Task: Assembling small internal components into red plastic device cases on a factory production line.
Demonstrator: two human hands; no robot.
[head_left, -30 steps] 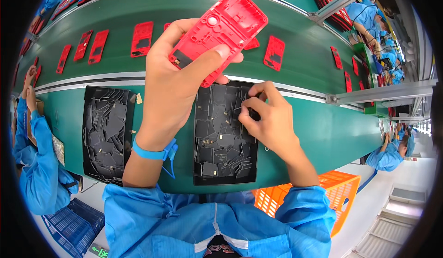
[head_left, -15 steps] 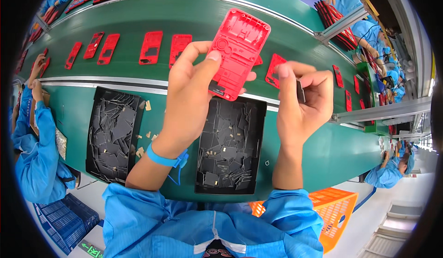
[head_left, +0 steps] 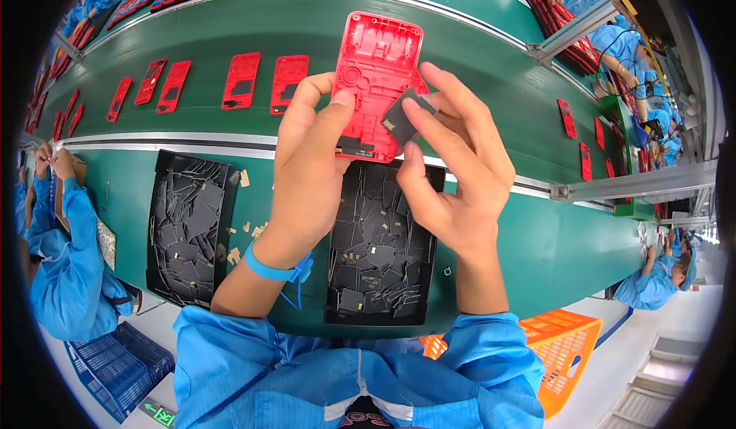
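A red plastic housing [head_left: 377, 61] is held up by my left hand [head_left: 310, 153], thumb on its inner face and fingers behind it. Its moulded inside faces me, and a black strip [head_left: 355, 150] lies along its lower end. Between the thumb and fingers of my right hand [head_left: 464, 172] is a small dark grey sheet [head_left: 402, 118], tilted over the housing's lower right part. Whether the sheet touches the housing I cannot tell. Below my hands stands a black tray [head_left: 376, 320] of similar dark pieces. Another black tray [head_left: 228, 207] of them is on the left.
Several red housings [head_left: 242, 80] lie on the green conveyor belt [head_left: 207, 111] beyond the metal rail. Small tan scraps [head_left: 234, 255] lie between the trays. A metal bar [head_left: 652, 181] crosses at the right. An orange crate [head_left: 560, 352] stands low right. A co-worker's sleeve [head_left: 73, 276] is at left.
My right hand has moved left and brought the dark sheet over the red housing. My left hand has shifted the housing slightly left. Housings on the belt have shifted.
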